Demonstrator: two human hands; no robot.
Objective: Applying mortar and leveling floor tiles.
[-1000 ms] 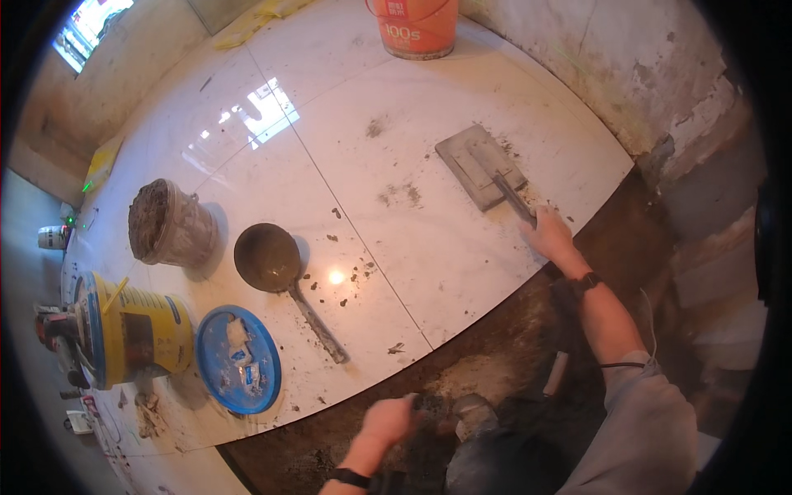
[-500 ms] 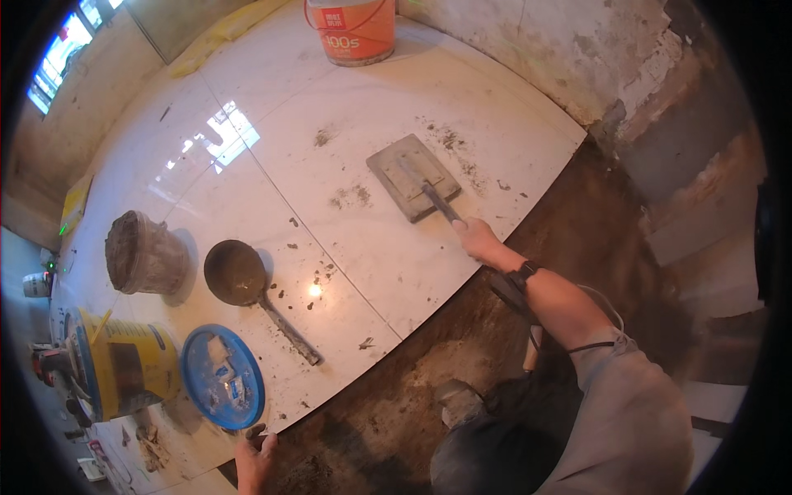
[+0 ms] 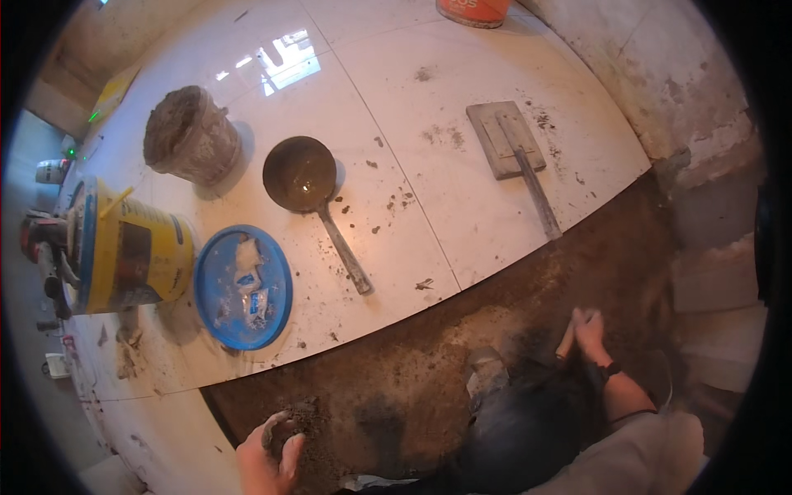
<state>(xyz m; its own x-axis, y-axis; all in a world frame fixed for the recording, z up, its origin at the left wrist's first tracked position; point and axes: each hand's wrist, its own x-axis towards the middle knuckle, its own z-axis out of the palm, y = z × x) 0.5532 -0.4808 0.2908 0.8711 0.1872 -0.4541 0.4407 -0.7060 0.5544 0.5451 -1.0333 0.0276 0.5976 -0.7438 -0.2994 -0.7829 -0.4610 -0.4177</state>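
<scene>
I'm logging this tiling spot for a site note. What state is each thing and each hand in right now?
Left hand: closed on a clump of mortar.
Right hand: resting on the dirt bed, holding nothing I can make out.
Trowel: lying flat on tile, untouched.
Scoop: lying on tile, bowl up.
Grey bucket: upright, crusted.
Blue lid: off, flat, dirty.
Yellow bucket: upright.

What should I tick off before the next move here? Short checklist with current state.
1. Left hand loaded: ok, it grips a clump of dark mortar at the bed's near edge.
2. Right hand free: cannot tell, a pale handle-like thing shows beside it, blurred.
3. Float out of the way: ok, lying flat on the white tiles, no hand on it.
4. Ladle within reach: ok, on the tiles near the mortar bed.
5. Blue lid clear of the bed: ok, it sits on the tiles beside the yellow bucket.
</scene>
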